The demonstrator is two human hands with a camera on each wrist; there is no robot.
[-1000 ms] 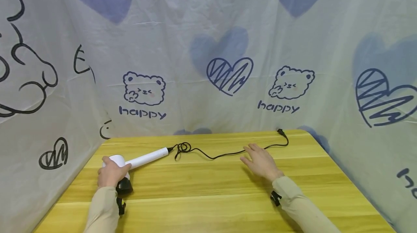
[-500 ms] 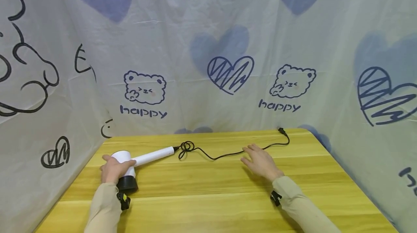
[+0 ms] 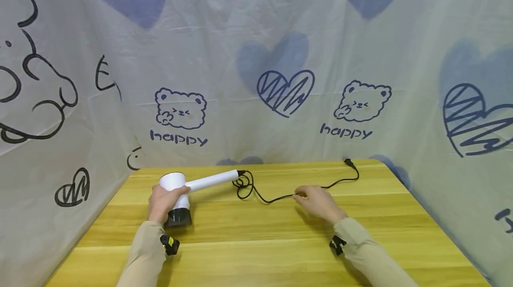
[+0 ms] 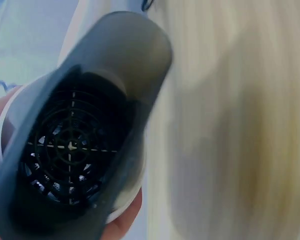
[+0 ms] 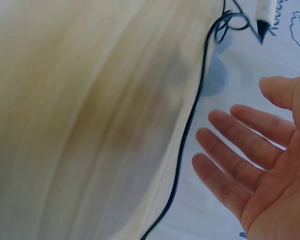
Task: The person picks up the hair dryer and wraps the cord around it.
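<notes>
Head camera looks down over the table; close wrist views seemingly share it.

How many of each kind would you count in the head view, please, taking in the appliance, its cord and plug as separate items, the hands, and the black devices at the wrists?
Hair dryer: 1
Cord: 1
Plug: 1
Hands: 2 (left hand, right hand)
Black wrist devices: 2 (left device, right device)
Total: 7
</notes>
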